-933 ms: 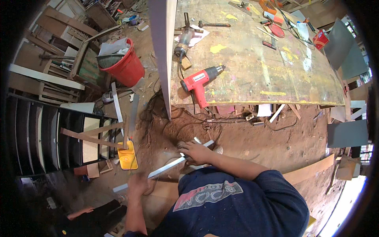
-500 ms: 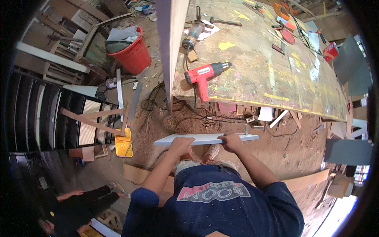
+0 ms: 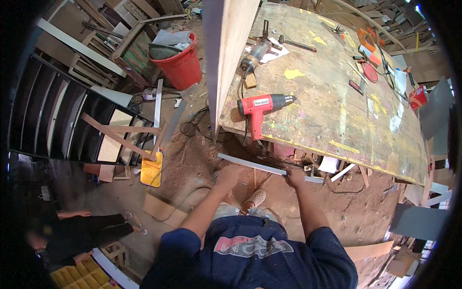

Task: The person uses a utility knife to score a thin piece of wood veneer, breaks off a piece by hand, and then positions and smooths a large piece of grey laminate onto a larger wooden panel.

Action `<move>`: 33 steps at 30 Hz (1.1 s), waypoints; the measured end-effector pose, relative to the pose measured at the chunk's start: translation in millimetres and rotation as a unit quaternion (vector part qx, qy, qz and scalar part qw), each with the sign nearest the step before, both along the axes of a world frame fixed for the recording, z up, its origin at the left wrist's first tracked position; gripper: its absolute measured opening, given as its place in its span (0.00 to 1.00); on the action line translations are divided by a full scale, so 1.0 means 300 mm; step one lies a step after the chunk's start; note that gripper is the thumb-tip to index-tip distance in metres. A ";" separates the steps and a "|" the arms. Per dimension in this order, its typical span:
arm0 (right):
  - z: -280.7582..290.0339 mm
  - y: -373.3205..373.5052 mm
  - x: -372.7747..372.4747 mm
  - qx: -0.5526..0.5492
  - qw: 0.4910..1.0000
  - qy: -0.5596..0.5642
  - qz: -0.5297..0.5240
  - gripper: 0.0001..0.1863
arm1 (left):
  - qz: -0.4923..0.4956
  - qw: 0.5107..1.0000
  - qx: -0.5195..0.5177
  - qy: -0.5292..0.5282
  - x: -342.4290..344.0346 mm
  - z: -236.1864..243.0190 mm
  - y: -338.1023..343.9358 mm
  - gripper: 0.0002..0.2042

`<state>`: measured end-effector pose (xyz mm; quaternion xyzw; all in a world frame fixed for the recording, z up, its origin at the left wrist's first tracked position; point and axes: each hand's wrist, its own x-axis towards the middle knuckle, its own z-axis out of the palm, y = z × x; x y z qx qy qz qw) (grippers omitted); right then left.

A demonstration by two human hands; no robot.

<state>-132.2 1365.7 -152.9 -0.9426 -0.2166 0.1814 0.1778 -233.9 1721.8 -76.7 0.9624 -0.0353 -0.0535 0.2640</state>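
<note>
Can't see the left hand (image 3: pixel 228 178) clearly, too blurry. Can't see the bit of pale strip (image 3: pixel 255 165) under the right hand (image 3: pixel 295 177). Can't follow the tall board (image 3: pixel 226 53) past the top edge. Can't see all the yellow ridged thing (image 3: pixel 82 277), cut off at the bottom. Can't name the scraps (image 3: pixel 299 155) under the bench (image 3: pixel 313 111), too small.

The worn wooden tabletop (image 3: pixel 313 111), blotched with yellow and white paint, carries a red heat gun (image 3: pixel 262 107) by its near left corner, the handle reaching the near edge. Along the left edge lie a small wooden block (image 3: pixel 250 81), a corded power tool (image 3: pixel 256 56) and white paper (image 3: pixel 276 53), with a hammer (image 3: pixel 299 45) just beside. Toward the right edge sit a red disc (image 3: pixel 370 73) and a red box (image 3: pixel 417 98).
</note>
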 end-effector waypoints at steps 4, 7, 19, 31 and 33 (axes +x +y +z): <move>-0.022 -0.021 0.127 -0.034 0.999 -0.027 -0.027 0.14 | 0.030 0.991 0.021 0.132 -0.153 0.053 0.096 0.10; -0.023 -0.045 0.168 -0.070 0.995 -0.034 -0.057 0.20 | 0.127 0.960 0.017 0.249 -0.281 0.106 0.119 0.11; -0.017 -0.035 0.220 -0.080 0.988 -0.050 -0.123 0.22 | 0.185 0.944 -0.001 0.272 -0.558 -0.039 0.218 0.16; 0.086 -0.012 0.186 -0.065 0.989 -0.081 -0.104 0.31 | 0.205 0.952 -0.036 0.222 -0.439 0.039 0.269 0.15; 0.095 0.002 0.196 -0.071 0.990 -0.070 -0.104 0.31 | 0.211 0.956 -0.040 0.199 -0.398 0.077 0.286 0.15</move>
